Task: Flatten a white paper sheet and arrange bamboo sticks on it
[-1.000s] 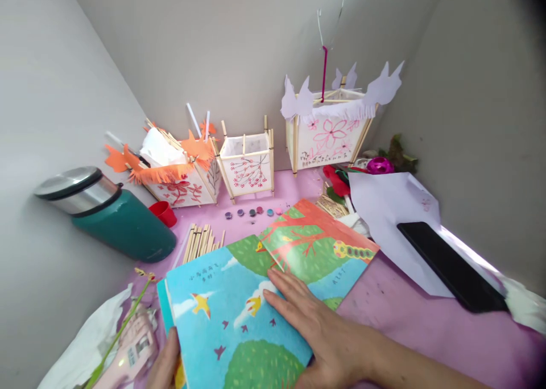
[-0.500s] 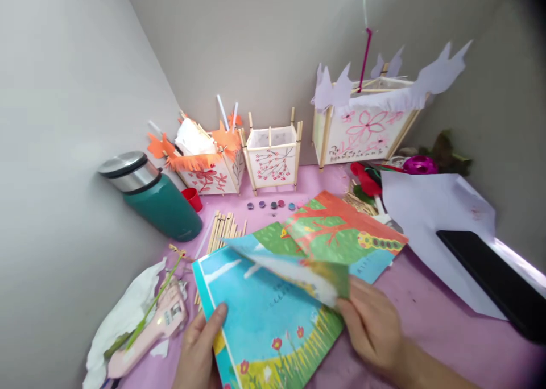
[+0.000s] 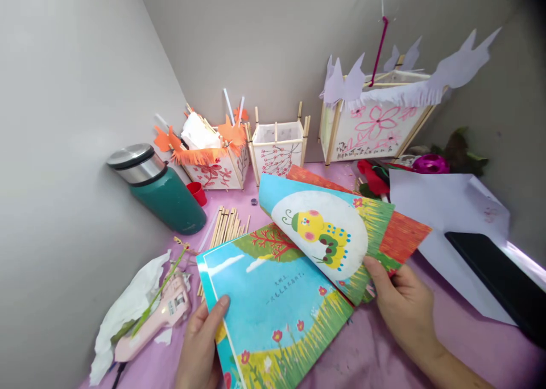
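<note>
A colourful picture book (image 3: 273, 303) lies open on the pink table cover (image 3: 447, 343). My left hand (image 3: 200, 343) grips its lower left corner, thumb on the blue page. My right hand (image 3: 405, 309) pinches the lower edge of a lifted page (image 3: 324, 230) showing a yellow caterpillar in a white oval. That page stands tilted up over the book's right half, with an orange-red page edge (image 3: 401, 235) showing behind it.
Three paper lanterns (image 3: 279, 150) stand along the back wall. A green flask (image 3: 162, 193) lies left beside wooden sticks (image 3: 226, 227). A pink glue gun (image 3: 157, 318) rests on white tissue. White paper (image 3: 443, 207) and a black slab (image 3: 499, 275) lie right.
My right hand went from resting flat on the book to lifting a page and turning it rightward. A new spread with flowers and grass is exposed. The view shifted left.
</note>
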`<act>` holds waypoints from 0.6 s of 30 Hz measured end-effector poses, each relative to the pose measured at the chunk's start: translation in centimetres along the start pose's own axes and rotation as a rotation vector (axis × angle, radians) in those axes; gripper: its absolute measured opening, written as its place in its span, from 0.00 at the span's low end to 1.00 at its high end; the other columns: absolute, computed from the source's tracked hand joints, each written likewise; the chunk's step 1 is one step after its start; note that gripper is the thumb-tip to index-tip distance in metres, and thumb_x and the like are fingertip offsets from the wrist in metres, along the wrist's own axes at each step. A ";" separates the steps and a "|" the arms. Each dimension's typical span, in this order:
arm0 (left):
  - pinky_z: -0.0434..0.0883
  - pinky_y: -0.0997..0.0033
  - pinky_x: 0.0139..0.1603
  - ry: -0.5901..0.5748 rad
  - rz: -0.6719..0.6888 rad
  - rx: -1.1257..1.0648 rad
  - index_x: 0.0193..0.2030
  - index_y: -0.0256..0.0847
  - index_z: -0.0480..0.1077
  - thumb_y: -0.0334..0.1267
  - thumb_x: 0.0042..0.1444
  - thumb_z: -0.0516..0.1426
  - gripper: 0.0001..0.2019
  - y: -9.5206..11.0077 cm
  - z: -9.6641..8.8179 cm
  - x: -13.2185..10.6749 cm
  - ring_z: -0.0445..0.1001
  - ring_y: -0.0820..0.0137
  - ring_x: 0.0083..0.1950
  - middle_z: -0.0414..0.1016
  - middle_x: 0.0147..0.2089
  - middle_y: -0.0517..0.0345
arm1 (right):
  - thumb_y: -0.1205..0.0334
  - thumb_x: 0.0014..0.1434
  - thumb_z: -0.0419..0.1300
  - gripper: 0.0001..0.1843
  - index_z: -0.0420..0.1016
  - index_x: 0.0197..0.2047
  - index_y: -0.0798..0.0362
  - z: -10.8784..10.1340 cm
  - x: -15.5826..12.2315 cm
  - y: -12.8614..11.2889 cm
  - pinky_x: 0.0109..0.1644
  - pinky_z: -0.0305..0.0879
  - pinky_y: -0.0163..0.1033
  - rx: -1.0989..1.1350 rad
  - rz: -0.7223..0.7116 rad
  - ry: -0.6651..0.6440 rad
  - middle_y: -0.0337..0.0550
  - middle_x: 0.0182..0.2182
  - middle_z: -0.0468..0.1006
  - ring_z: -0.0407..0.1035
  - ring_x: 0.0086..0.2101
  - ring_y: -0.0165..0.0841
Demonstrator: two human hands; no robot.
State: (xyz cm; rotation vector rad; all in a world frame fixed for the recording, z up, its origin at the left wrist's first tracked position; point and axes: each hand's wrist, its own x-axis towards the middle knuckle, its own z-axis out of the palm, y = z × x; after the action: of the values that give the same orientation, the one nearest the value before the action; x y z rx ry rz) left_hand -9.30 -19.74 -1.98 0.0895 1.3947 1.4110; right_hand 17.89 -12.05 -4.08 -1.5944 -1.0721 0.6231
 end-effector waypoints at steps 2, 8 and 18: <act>0.77 0.60 0.39 -0.005 0.002 0.004 0.44 0.34 0.73 0.42 0.35 0.70 0.27 -0.1 -0.1 0.1 0.77 0.51 0.39 0.79 0.41 0.45 | 0.43 0.48 0.62 0.21 0.73 0.27 0.54 0.0 0.0 -0.1 0.22 0.63 0.34 0.043 0.036 0.003 0.39 0.21 0.74 0.64 0.22 0.31; 0.77 0.63 0.38 0.041 0.014 0.037 0.43 0.35 0.74 0.40 0.34 0.70 0.26 -0.2 -0.2 0.3 0.78 0.52 0.39 0.79 0.37 0.48 | 0.49 0.52 0.62 0.16 0.76 0.37 0.52 -0.4 1.3 -0.2 0.34 0.67 0.35 0.162 0.116 0.095 0.39 0.33 0.78 0.70 0.34 0.34; 0.77 0.65 0.37 0.067 -0.016 0.041 0.44 0.36 0.74 0.38 0.34 0.70 0.26 0.3 0.5 -0.4 0.78 0.52 0.39 0.80 0.37 0.49 | 0.47 0.52 0.61 0.16 0.74 0.32 0.53 -0.8 2.1 0.2 0.29 0.65 0.34 0.118 0.094 0.121 0.38 0.29 0.76 0.69 0.30 0.34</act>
State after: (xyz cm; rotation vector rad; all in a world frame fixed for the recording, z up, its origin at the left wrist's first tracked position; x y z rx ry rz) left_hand -8.92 -19.58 -1.39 0.0580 1.4765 1.3833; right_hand 19.60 -10.57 -3.73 -1.5651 -0.8603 0.6326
